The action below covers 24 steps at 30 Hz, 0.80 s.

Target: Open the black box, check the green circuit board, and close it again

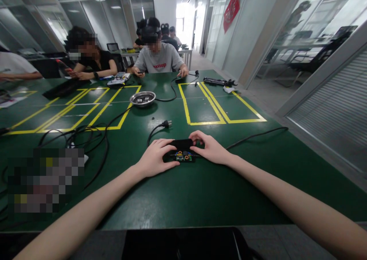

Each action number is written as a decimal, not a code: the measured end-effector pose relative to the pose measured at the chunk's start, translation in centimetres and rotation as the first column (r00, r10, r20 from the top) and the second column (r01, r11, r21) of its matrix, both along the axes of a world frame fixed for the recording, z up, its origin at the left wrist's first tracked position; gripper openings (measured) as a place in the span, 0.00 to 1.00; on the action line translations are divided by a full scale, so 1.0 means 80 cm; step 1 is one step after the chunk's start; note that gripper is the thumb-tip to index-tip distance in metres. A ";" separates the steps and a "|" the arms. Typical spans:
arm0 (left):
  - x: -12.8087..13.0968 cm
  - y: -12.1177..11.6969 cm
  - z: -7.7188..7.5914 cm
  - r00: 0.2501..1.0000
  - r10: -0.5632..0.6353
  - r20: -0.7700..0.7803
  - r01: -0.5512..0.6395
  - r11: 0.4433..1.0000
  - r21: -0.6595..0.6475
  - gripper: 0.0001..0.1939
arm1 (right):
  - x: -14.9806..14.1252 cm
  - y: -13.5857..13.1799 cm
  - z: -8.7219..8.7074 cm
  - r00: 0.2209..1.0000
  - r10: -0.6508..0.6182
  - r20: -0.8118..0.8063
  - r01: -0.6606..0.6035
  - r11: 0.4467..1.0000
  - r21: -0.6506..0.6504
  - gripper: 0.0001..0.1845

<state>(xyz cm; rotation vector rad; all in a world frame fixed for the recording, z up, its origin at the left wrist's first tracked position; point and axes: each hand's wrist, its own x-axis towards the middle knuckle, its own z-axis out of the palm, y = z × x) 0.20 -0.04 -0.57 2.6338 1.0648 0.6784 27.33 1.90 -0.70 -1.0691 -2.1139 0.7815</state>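
Observation:
An opened black power adapter lies in front of me at the middle of the table, its green circuit board (184,157) showing coils and small parts. Behind the board stands its black cover half (182,143), tilted up. My left hand (153,158) grips the adapter from the left, with thumb near the board's front edge and fingers at the cover. At the right end, my right hand (211,148) pinches the cover between curled fingers and thumb. A cord (258,135) runs off to the right, and a plug (166,124) on a short cable lies just beyond my left hand.
A steel bowl (142,99) with small metal parts stands farther back. Coiled cables (83,135) and a blurred-out object (46,179) lie at left. Yellow tape (206,123) marks boxes on the green table. Co-workers sit across; a black tool-like object (219,82) rests back right.

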 end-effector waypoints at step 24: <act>0.001 -0.003 0.005 0.955 -0.021 0.296 0.080 0.979 -0.187 0.24 | 0.005 -0.002 0.000 0.958 0.044 -0.283 -0.110 0.970 -0.219 0.11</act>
